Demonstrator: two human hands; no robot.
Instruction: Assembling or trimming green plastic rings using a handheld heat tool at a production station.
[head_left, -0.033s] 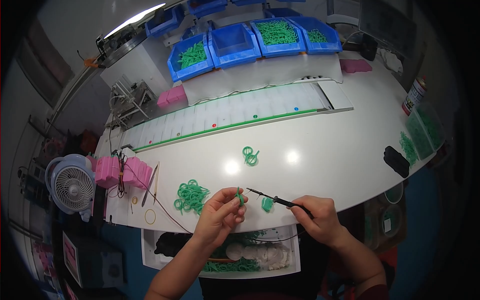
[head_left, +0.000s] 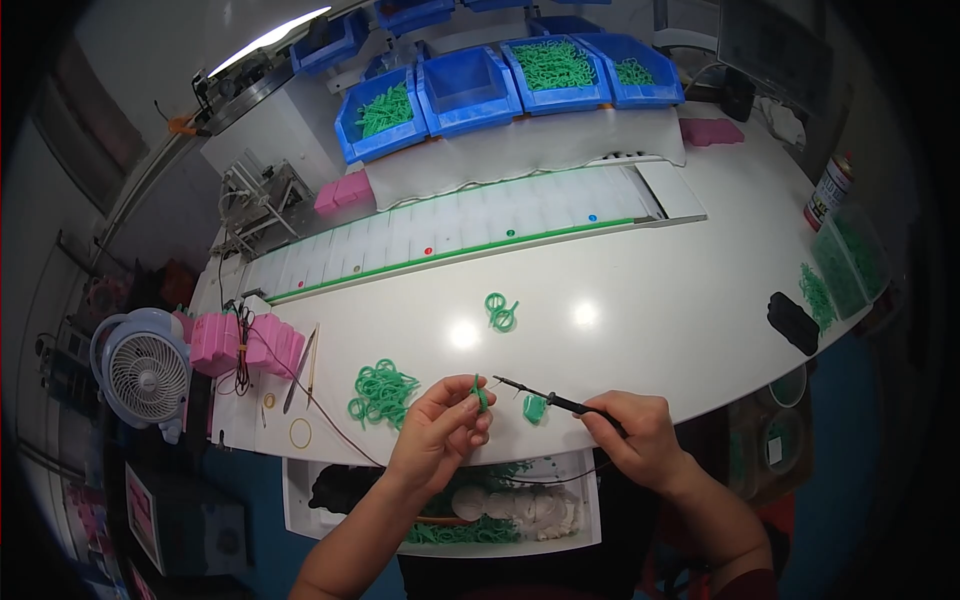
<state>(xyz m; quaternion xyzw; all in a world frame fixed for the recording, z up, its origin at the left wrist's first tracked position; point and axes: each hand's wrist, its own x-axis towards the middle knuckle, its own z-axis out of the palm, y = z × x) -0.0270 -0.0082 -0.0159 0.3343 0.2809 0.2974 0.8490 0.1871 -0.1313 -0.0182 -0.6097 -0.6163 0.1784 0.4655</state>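
Note:
Between the fingertips of my left hand (head_left: 440, 430) is a small green plastic ring piece (head_left: 480, 393), held upright and edge-on. My right hand (head_left: 637, 437) grips the dark handle of a soldering iron (head_left: 560, 402). The iron's thin tip points left and ends just short of the green piece, with a narrow gap between them. Beneath the iron lies a green lump (head_left: 535, 409) on the table. A heap of green rings (head_left: 383, 392) sits left of my left hand. Farther off, a few more green rings (head_left: 502, 312) lie together.
Blue bins (head_left: 565, 98) with green parts line the back, behind a green-edged conveyor (head_left: 450, 228). An open drawer (head_left: 590, 515) lies under my forearms. At left are a fan (head_left: 147, 370), pink blocks (head_left: 215, 343) and a cable. A black case (head_left: 793, 323) and spray can (head_left: 830, 190) stand right.

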